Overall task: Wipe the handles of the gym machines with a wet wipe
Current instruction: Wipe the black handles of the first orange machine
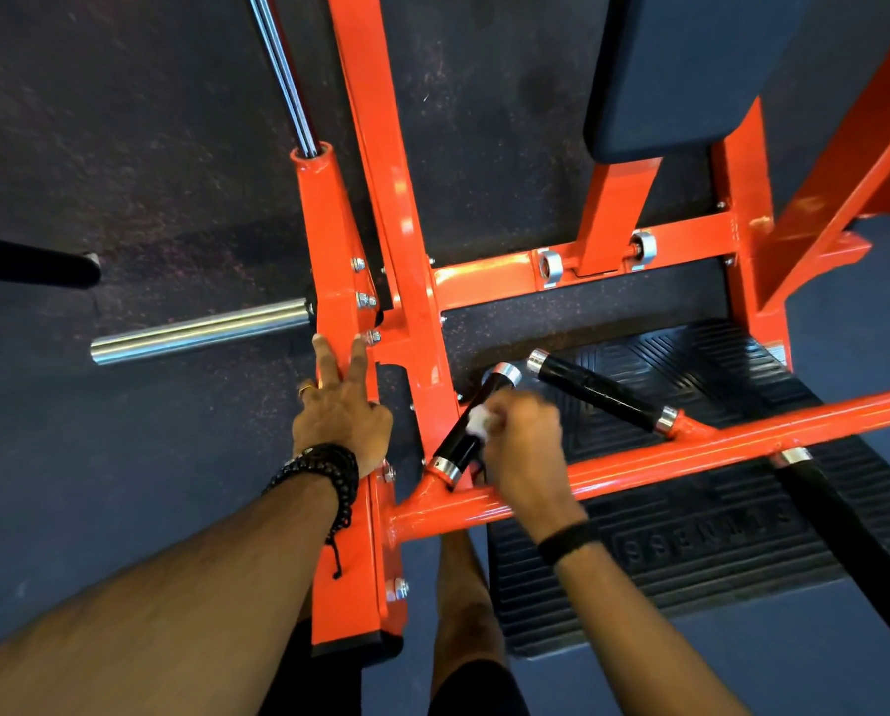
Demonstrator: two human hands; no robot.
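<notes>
The right hand [523,441] is clenching a white wet wipe [479,420] around the near black handle [476,423]; it is best sliding collar to collar while twisting, I judge; the left hand [342,405] is lying flat, fingers straight, bracing on the orange frame [347,560]; a second handle [600,392] is waiting just beside the right hand.

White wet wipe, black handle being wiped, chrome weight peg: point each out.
white wet wipe [478,420], head view, bunched part showing above the fingers
black handle [461,442], head view, lower grip
chrome weight peg [200,330], head view, mid-shaft
</notes>
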